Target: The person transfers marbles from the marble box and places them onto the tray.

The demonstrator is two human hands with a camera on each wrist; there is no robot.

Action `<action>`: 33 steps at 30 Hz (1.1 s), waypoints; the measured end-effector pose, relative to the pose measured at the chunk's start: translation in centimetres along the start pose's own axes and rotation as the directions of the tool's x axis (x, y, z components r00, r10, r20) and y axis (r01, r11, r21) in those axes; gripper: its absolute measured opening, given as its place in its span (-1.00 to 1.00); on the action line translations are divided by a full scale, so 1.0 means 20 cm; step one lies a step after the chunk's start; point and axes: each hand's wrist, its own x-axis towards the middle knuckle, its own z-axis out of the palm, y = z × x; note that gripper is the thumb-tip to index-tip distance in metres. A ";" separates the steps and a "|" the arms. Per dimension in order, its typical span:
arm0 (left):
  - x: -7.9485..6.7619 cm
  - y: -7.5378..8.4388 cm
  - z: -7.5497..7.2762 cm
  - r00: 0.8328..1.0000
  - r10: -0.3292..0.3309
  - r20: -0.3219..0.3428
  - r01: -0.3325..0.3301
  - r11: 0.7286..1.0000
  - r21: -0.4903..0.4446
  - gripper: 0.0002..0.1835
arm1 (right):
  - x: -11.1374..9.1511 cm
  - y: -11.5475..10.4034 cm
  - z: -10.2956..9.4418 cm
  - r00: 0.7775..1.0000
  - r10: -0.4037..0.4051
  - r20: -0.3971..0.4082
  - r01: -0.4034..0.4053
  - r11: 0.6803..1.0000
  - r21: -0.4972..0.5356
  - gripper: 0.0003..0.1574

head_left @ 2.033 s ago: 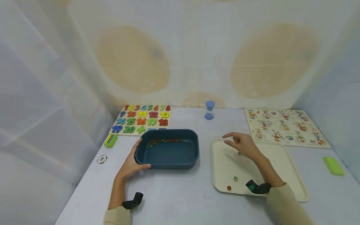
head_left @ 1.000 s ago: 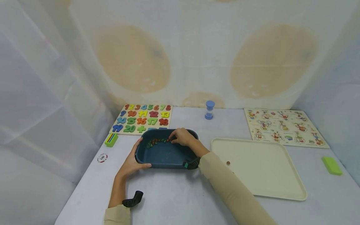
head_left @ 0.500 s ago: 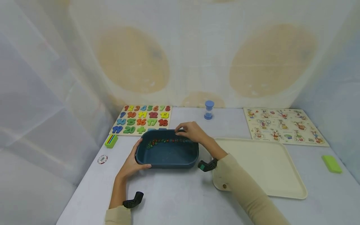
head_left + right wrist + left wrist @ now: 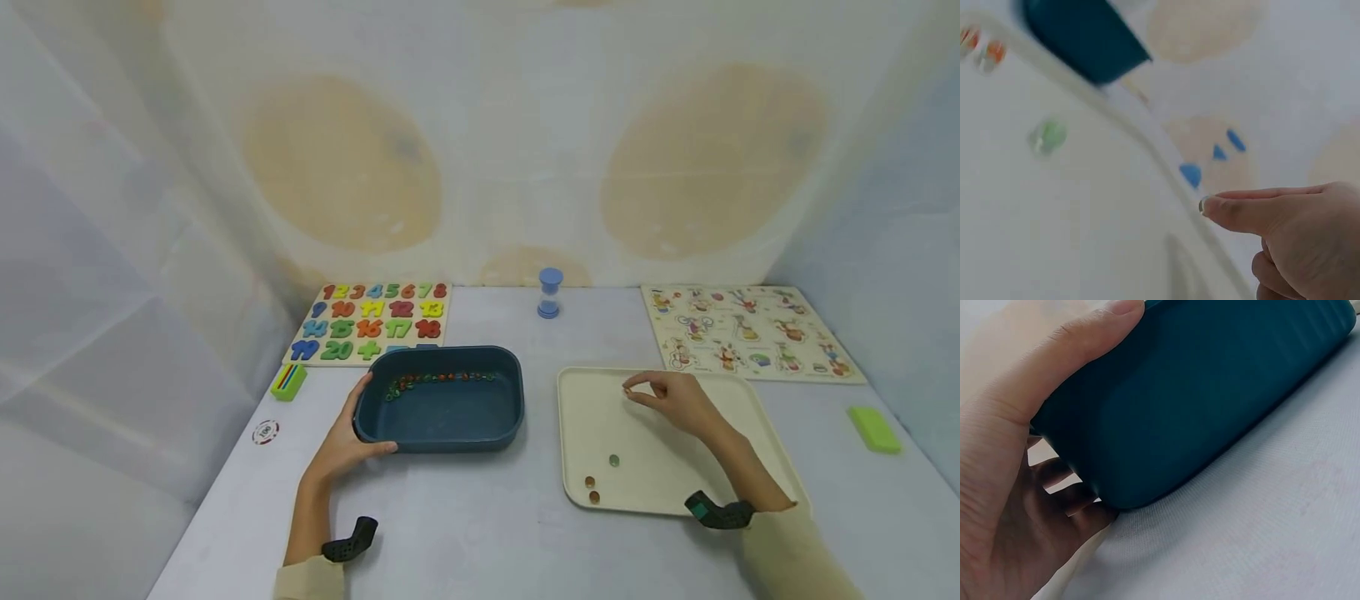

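Observation:
My left hand (image 4: 341,446) grips the left end of a dark teal plastic basin (image 4: 450,433), thumb on the near rim and fingers round the side wall. Inside, a curved row of green and orange marbles (image 4: 442,377) lies along the basin's far and left sides. Over the far part of a cream tray (image 4: 678,483), my right hand (image 4: 678,404) pinches a small glass marble (image 4: 1204,205) between thumb and forefinger. Nearer the tray's front left corner lie a green marble (image 4: 614,460) and two orange ones, the upper orange marble (image 4: 589,482) close to the lower.
Behind the basin lies a number puzzle board (image 4: 360,329); behind the tray, a picture puzzle board (image 4: 738,333). A blue sand timer (image 4: 550,293) stands between them. At the left are a striped green block (image 4: 288,382) and a poker chip (image 4: 266,432); a green block (image 4: 873,429) lies far right.
My right hand reached into the basin at the marble row, rose over its rim, then moved right to the tray, where it now pinches a marble. My left hand keeps its grip on the basin.

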 end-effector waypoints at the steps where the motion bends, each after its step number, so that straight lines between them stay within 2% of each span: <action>1: 0.00 0.00 0.00 1.000 0.001 0.002 -0.001 1.000 0.003 0.13 | -0.03 0.04 0.00 1.000 0.022 0.010 -0.022 1.000 -0.017 -0.81; 4: 0.01 -0.03 -0.01 1.000 -0.002 -0.005 0.002 1.000 0.000 0.13 | -0.09 0.11 0.01 0.998 0.056 0.028 -0.054 0.997 -0.045 -0.81; 7: 0.04 -0.08 -0.02 1.000 -0.002 -0.017 0.002 1.000 0.008 0.13 | -0.12 0.13 0.01 0.997 0.071 0.032 -0.070 0.997 -0.042 -0.79; 10: 0.05 -0.12 -0.02 1.000 0.006 -0.022 -0.006 1.000 0.020 0.13 | -0.10 0.11 0.01 0.998 0.059 0.018 -0.059 0.998 -0.035 -0.75; 13: 0.05 -0.13 -0.01 1.000 0.014 -0.020 -0.014 1.000 0.016 0.14 | -0.05 0.05 0.01 1.000 0.023 -0.003 -0.023 1.000 0.009 -0.72; 19: 0.02 -0.07 -0.02 1.000 0.000 -0.006 0.000 1.000 -0.012 0.13 | 0.18 -0.21 0.06 0.997 -0.073 0.016 0.069 0.982 0.175 -0.73; 25: 0.00 -0.01 0.00 1.000 0.008 -0.006 -0.008 1.000 0.002 0.12 | 0.47 -0.50 0.22 0.972 -0.226 0.059 0.204 0.944 0.259 -0.76; 28: 0.00 -0.01 0.00 1.000 0.011 -0.009 -0.011 1.000 -0.001 0.13 | 0.59 -0.61 0.34 0.954 -0.271 0.124 0.228 0.932 0.282 -0.76; 33: 0.00 -0.01 0.01 1.000 0.006 -0.009 -0.006 1.000 -0.003 0.13 | 0.71 -0.76 0.52 0.924 -0.262 0.279 0.191 0.948 0.256 -0.75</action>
